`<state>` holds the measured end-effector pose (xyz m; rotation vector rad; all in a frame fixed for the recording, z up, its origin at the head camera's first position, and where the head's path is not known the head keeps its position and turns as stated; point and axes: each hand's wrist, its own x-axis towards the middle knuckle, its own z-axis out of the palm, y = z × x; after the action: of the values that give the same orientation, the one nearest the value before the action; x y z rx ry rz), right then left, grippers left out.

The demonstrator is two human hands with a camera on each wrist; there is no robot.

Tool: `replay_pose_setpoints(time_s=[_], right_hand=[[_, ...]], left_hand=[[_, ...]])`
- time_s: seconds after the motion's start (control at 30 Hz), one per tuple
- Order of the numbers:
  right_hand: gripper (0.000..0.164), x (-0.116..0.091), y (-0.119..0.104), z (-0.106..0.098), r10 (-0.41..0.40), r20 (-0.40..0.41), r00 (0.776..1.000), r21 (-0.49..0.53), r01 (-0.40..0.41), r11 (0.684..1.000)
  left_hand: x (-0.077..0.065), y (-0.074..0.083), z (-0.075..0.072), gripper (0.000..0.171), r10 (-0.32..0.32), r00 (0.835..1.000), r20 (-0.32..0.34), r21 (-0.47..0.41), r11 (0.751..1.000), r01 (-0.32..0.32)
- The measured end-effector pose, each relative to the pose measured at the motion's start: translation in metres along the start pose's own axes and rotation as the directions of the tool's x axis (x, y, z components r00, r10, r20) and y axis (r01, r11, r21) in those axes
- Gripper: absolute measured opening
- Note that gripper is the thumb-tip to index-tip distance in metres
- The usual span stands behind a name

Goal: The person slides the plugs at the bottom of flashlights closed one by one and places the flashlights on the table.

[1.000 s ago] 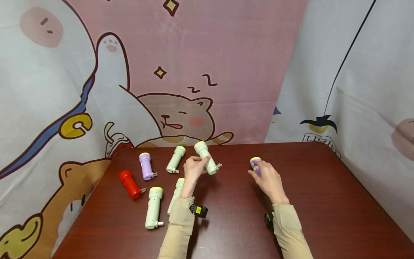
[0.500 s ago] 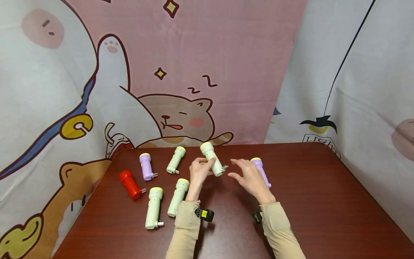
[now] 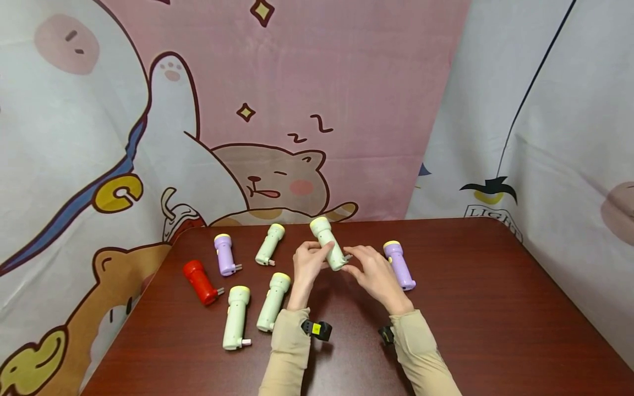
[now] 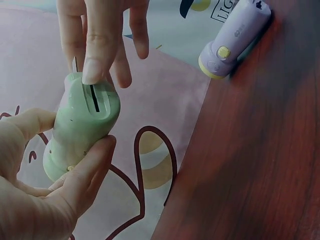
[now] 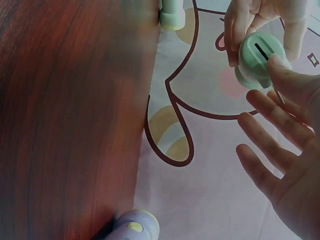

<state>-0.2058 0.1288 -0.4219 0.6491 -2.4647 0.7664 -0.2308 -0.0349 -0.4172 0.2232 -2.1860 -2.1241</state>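
Note:
A pale green flashlight (image 3: 329, 242) with a yellow rim is held above the table, tilted, its lens end up and away. My left hand (image 3: 308, 269) grips its body between thumb and fingers. At the tail end is my right hand (image 3: 376, 275). In the right wrist view its thumb (image 5: 292, 80) touches the tail beside a dark slot, near a metal plug prong (image 5: 278, 96). The other fingers (image 5: 270, 150) are spread and fairly straight. Seen from the left wrist, the slotted tail (image 4: 95, 102) faces that camera. To the right lies a purple flashlight (image 3: 399, 267).
On the table's left side lie a red flashlight (image 3: 202, 283), another purple flashlight (image 3: 225, 256) and several pale green flashlights (image 3: 236, 319), most with plug prongs sticking out. Brown table (image 3: 495, 330) surface extends to the right. A cartoon-printed cloth (image 3: 376, 110) hangs behind the table's far edge.
My right hand has left the purple flashlight on the right and moved left to the tail of the green flashlight. My left hand, still holding that flashlight, has shifted slightly right.

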Motion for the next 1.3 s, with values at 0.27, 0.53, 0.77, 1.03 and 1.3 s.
replay_pose_setpoints(time_s=[0.27,0.53,0.77,1.03,1.3], right_hand=[[0.031,0.0012,-0.0013,0.0003,-0.036,0.013,0.999,0.039,0.036,0.999],[0.028,0.0008,0.0013,0.0002,-0.029,0.002,1.000,0.056,0.029,0.998],[0.029,0.0002,0.0049,0.0008,-0.021,-0.020,1.000,0.116,0.024,0.993],[0.029,-0.0011,0.0070,0.0030,-0.003,-0.033,0.999,0.128,0.008,0.992],[0.027,-0.0007,0.0043,0.0034,0.011,-0.043,0.999,0.106,-0.006,0.994]], left_hand=[[-0.0013,0.0012,-0.0009,0.043,0.008,1.000,0.025,0.026,1.000,-0.009],[-0.0025,0.0000,0.0017,0.044,-0.002,0.999,0.051,0.011,1.000,0.002],[-0.0053,0.0011,0.0033,0.043,0.005,0.999,0.053,0.034,0.999,-0.007],[-0.0070,0.0008,0.0047,0.043,-0.001,0.998,0.058,0.034,0.999,-0.001],[-0.0052,-0.0011,0.0053,0.047,-0.014,0.997,0.074,0.017,1.000,0.013]])
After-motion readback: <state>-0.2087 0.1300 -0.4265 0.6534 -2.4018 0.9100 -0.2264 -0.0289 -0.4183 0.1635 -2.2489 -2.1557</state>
